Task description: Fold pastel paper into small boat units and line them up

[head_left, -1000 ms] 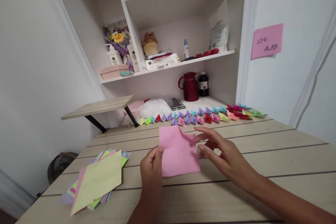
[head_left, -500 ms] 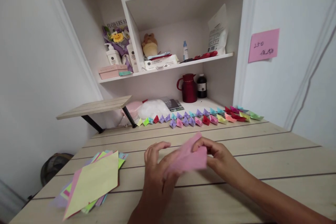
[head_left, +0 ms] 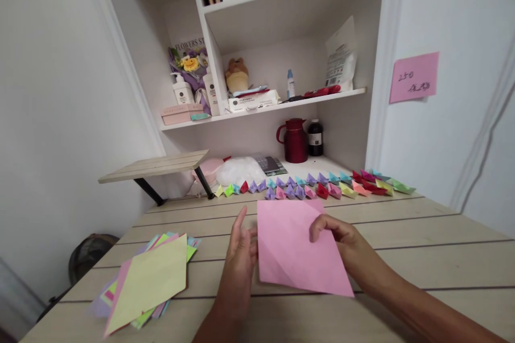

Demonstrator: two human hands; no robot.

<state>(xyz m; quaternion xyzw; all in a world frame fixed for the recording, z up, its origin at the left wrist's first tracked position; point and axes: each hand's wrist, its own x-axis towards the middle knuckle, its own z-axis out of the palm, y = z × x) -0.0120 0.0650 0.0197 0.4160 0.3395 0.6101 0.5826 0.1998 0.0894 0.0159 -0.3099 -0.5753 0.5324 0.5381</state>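
Observation:
A square sheet of pink paper (head_left: 293, 252) is spread out above the table, with a faint crease across its lower left. My right hand (head_left: 346, 249) grips it at the right side, thumb on top and the other fingers hidden beneath. My left hand (head_left: 240, 260) is beside the sheet's left edge, thumb raised and fingers apart, partly behind the paper. To the left lies a fanned stack of coloured paper (head_left: 155, 281) with a pale yellow sheet on top. Behind the sheet stand rows of small folded paper boats (head_left: 309, 193) in several colours.
A small raised wooden shelf (head_left: 155, 166) on black legs stands at the back left. Behind the table is a white shelf unit holding a red jug (head_left: 295, 140), a dark bottle (head_left: 316, 138) and other items. A pink note (head_left: 414, 77) is stuck to the right wall.
The pink paper has gone from bunched and tilted between both hands to opened flat. My left hand has come off its face to the left edge. The camera view has shifted slightly.

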